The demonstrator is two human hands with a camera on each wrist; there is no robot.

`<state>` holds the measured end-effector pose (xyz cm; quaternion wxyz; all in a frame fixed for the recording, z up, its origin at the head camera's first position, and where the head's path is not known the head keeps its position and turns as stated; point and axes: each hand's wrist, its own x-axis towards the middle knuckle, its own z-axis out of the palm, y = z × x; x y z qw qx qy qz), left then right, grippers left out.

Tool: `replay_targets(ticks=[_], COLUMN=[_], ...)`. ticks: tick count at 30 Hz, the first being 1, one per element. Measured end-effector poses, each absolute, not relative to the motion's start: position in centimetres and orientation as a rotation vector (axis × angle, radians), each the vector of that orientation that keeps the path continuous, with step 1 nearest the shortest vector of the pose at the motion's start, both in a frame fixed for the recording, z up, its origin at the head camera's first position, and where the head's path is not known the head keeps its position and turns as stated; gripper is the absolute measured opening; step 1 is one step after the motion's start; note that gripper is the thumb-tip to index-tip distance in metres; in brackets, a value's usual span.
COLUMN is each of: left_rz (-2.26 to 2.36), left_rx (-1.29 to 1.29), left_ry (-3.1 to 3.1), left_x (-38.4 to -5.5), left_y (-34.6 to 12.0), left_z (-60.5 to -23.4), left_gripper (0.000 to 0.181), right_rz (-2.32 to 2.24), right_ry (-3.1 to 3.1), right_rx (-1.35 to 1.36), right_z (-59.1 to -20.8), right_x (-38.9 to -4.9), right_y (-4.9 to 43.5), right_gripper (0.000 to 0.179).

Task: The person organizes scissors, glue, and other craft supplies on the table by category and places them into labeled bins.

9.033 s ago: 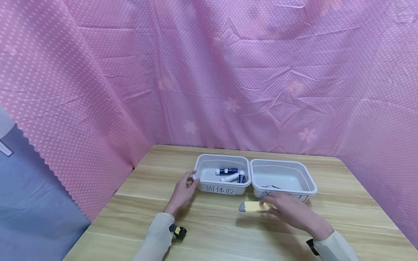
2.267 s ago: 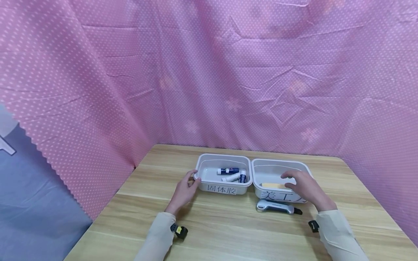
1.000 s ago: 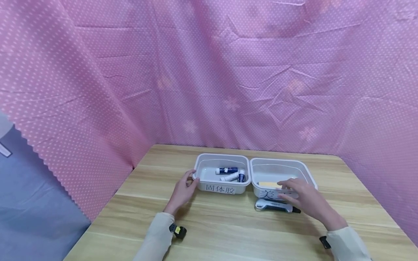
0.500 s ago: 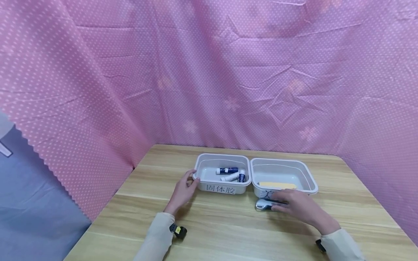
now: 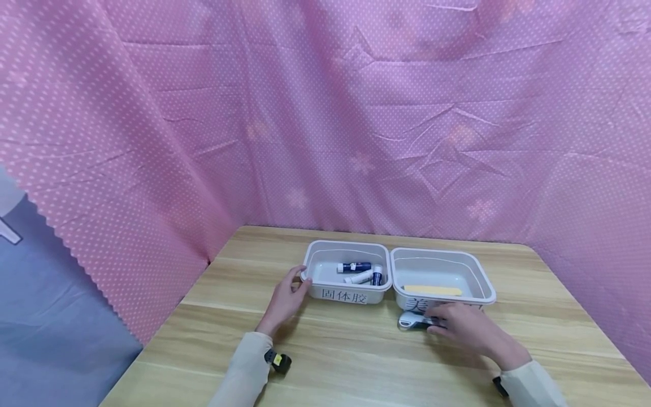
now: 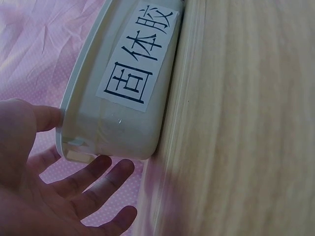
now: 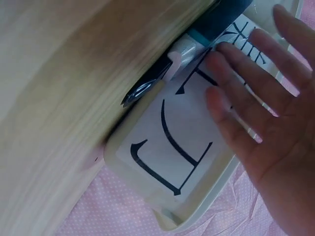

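My left hand [image 5: 282,299] holds the corner of the left white plastic box [image 5: 347,286], thumb on the front rim in the left wrist view. Inside lie several glue sticks [image 5: 354,267], blue and white. In front of the right white box [image 5: 442,252], a grey and black utility knife [image 5: 411,320] rests on the table against its front wall. Over the knife's right part reaches my right hand [image 5: 465,327]. Its fingers look nearly straight in the right wrist view; whether they touch the knife I cannot tell. A long yellow object [image 5: 432,290] lies in the right box.
Both boxes stand side by side on a wooden table [image 5: 325,362], each with a printed label on its front. Pink dotted cloth [image 5: 356,124] hangs behind and around the table.
The yellow object that my right hand held earlier now lies in the right box. My right hand has come out of that box and down to the utility knife. My left hand stayed put.
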<state>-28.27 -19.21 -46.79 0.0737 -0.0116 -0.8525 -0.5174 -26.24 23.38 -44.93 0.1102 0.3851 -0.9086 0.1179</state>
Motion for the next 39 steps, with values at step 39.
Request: replay_targets(ticks=[39], left_rz=[-1.542], left_rx=[-0.032], left_ry=[-2.565], left_x=[-28.2], left_y=[-19.2], left_z=[-46.9], left_gripper=[0.053], right_rz=[0.217], right_ry=[-2.721], right_rx=[1.166], right_z=[-45.4], right_x=[-25.3], right_y=[23.4], right_gripper=[0.053])
